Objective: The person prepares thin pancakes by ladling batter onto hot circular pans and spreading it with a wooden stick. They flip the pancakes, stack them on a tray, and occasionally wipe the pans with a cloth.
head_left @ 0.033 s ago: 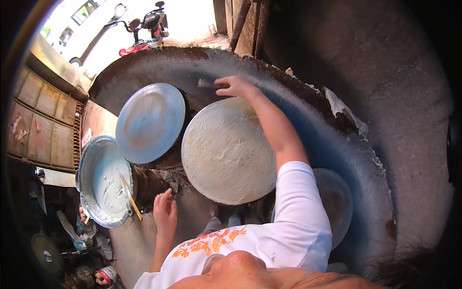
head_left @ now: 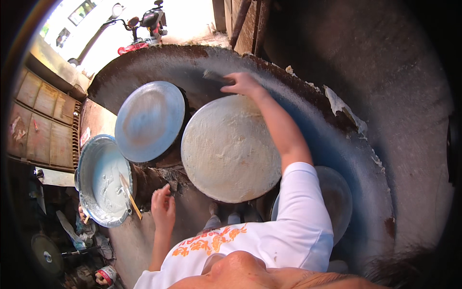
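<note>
Head view: right hand point(head_left: 244, 85) grips blurred tool point(head_left: 211, 75), pale end protruding left, between coated disc point(head_left: 230, 149) and curved counter's point(head_left: 154, 62) far edge; left hand point(head_left: 163, 208) empty, half-curled.

Clock positions are taken from the coated disc point(head_left: 228, 149). At 12 o'clock, the right hand point(head_left: 244, 85) is blurred; the small tool point(head_left: 211, 75) at its fingers is too smeared to identify. At 4 o'clock, the white sleeve point(head_left: 304, 204) partly hides a round plate point(head_left: 338, 202). At 11 o'clock, the curved table point(head_left: 166, 55) conceals the motorbike's point(head_left: 153, 23) lower part. At 8 o'clock, dark clutter point(head_left: 82, 241) is indistinct.
</note>
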`<action>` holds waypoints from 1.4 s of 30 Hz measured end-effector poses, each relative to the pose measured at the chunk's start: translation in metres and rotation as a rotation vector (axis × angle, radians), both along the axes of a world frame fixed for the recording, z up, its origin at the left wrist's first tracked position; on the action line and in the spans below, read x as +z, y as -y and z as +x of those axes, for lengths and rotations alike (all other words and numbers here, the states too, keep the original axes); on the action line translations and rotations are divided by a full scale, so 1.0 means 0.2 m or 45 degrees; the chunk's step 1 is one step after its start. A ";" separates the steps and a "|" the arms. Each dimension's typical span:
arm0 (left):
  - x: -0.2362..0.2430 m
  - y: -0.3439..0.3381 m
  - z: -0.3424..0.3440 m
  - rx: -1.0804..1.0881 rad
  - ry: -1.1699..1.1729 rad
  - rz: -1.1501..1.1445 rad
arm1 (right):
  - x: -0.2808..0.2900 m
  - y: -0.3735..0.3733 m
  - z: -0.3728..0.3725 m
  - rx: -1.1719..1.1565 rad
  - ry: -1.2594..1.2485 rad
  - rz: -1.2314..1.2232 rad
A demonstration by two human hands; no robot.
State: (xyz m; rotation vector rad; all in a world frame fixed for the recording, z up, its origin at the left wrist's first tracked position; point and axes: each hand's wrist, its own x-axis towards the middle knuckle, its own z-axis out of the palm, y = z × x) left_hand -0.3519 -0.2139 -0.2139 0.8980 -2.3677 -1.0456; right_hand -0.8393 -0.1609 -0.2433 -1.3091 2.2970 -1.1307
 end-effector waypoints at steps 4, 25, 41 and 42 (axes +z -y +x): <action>-0.01 0.18 -0.15 -0.096 -0.113 -0.107 | 0.01 -0.57 0.00 -0.281 -0.309 0.410; 0.00 0.58 -1.06 -0.693 -0.209 0.565 | 0.33 -0.97 0.75 -0.610 0.077 -0.488; 0.93 -0.21 -0.31 -1.061 -0.550 -0.411 | 0.75 -1.78 2.07 -1.142 -0.140 -1.081; 0.94 -0.20 -0.32 -1.177 -0.466 -0.288 | 0.77 -1.83 2.29 -1.255 -0.070 -1.125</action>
